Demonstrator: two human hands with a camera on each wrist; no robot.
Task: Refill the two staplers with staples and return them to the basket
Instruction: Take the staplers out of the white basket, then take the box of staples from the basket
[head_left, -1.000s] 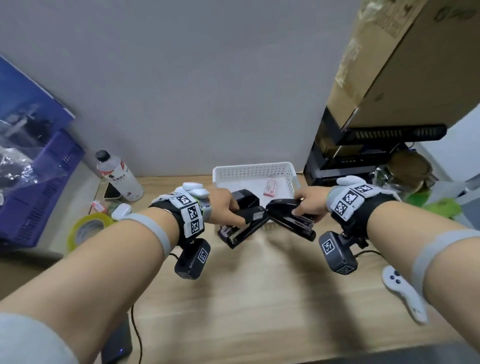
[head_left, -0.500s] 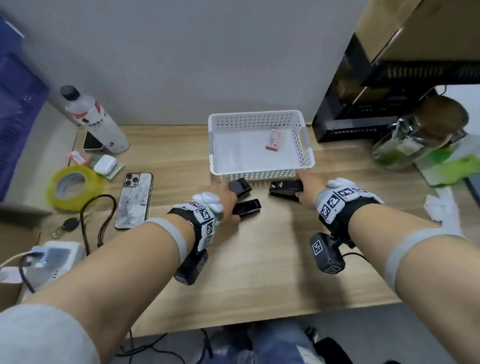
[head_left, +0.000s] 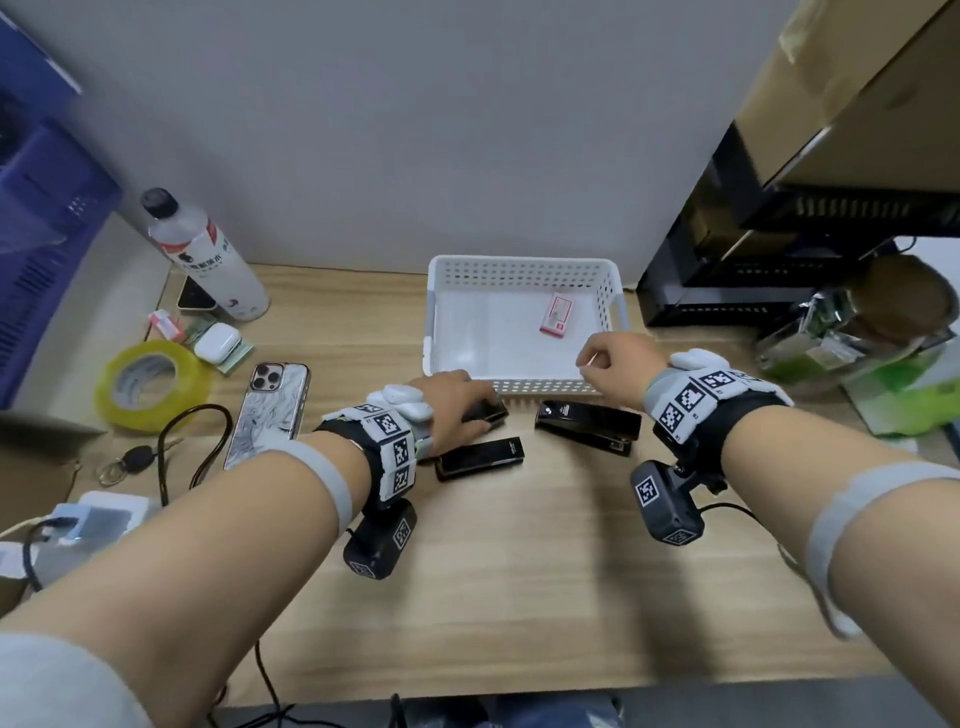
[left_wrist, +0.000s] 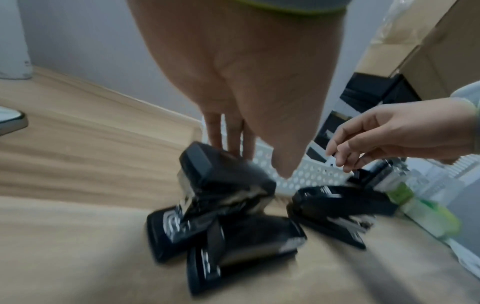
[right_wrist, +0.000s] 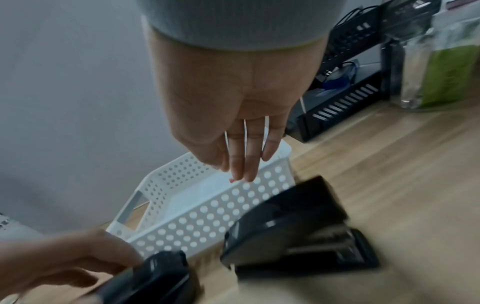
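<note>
Two black staplers lie on the wooden table just in front of the white basket (head_left: 523, 271). The left stapler (head_left: 480, 457) is hinged open in two arms. My left hand (head_left: 452, 410) rests on its upper arm (left_wrist: 223, 174) with fairly straight fingers, thumb off it. The right stapler (head_left: 587, 427) lies free, closed, also seen in the right wrist view (right_wrist: 285, 230). My right hand (head_left: 615, 358) hovers over the basket's front rim, fingers relaxed and empty (right_wrist: 244, 162). A small pink staple box (head_left: 557, 314) lies inside the basket.
Left of the staplers lie a phone (head_left: 270, 415), a yellow tape roll (head_left: 150, 384), an earbuds case (head_left: 217, 343), keys and a white bottle (head_left: 202, 254). A black rack (head_left: 779, 260) and a jar with green packets (head_left: 857, 332) stand at the right.
Both staplers, held in the air a second ago, now lie on the table before the basket. My right hand let go of its stapler and rose over the basket rim.
</note>
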